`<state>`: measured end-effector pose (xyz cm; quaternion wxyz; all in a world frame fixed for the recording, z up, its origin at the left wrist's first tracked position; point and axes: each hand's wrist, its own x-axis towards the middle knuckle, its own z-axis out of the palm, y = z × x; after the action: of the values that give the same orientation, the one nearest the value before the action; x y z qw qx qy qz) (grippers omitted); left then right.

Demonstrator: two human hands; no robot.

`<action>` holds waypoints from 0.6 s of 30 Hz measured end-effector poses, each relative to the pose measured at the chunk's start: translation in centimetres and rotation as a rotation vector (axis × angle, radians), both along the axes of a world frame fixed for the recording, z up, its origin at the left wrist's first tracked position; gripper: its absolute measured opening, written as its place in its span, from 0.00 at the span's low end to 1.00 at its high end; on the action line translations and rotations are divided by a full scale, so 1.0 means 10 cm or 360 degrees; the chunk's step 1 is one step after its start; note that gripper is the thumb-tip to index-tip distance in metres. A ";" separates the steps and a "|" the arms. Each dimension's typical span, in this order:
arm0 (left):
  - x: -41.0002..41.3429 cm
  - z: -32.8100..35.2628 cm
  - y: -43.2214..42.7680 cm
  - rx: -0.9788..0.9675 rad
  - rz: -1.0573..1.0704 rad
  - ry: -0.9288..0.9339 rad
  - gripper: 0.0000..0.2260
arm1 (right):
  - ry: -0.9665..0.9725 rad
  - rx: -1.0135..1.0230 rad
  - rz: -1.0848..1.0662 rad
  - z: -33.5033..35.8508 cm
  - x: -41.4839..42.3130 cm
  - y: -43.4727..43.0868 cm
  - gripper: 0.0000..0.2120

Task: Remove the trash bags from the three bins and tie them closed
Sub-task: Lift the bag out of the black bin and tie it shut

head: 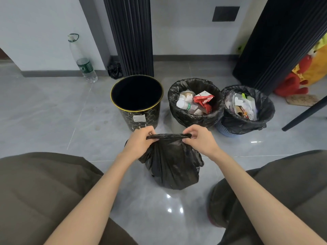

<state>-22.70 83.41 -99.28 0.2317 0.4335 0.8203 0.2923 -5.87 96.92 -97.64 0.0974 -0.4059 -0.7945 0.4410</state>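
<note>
A black trash bag [169, 165] stands on the floor between my knees. My left hand [139, 140] and my right hand [199, 138] each pinch one end of its gathered top, stretched taut between them. Behind it stands a black bin with a gold rim [137, 103], with no bag inside. To its right a middle bin [194, 101] holds a black liner filled with bottles and a red wrapper. Farther right, a blue basket bin [247, 110] carries a black liner stuffed with paper and packaging.
A clear plastic bottle [83, 62] leans against the wall at the left. A small crumpled black bag [115, 69] lies by a dark ribbed column [131, 36]. Another dark column [279, 41], a stuffed toy [307, 71] and a slanted furniture leg [304, 114] are at the right.
</note>
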 end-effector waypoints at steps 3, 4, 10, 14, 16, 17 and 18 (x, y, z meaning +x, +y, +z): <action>0.03 0.00 -0.02 0.0019 -0.0069 0.0001 0.08 | -0.0233 0.0242 0.0349 0.00 -0.08 -0.12 0.30; 0.05 0.01 -0.02 0.0046 -0.0109 0.0026 0.08 | -0.0341 0.0370 0.0425 -0.01 -0.11 -0.16 0.35; 0.04 0.03 -0.07 0.0141 -0.0175 0.0125 0.06 | -0.0448 0.0572 0.0491 -0.11 -0.21 -0.23 0.10; -0.09 0.05 -0.15 -0.0301 -0.0395 0.0362 0.16 | -0.0238 0.0421 0.0355 -0.15 -0.20 -0.24 0.12; -0.18 0.02 -0.25 -0.0602 -0.0414 0.0466 0.27 | -0.0195 0.0384 0.0328 -0.16 -0.19 -0.24 0.11; -0.23 -0.02 -0.31 -0.0742 -0.0374 0.0528 0.31 | -0.0187 0.0358 0.0307 -0.18 -0.19 -0.24 0.11; -0.27 -0.07 -0.37 -0.0853 -0.0312 0.0605 0.32 | -0.0182 0.0339 0.0282 -0.19 -0.18 -0.23 0.11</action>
<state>-25.40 79.67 -99.98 0.2073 0.4807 0.8509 -0.0434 -7.68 94.67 -99.56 0.0552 -0.3460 -0.8738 0.3371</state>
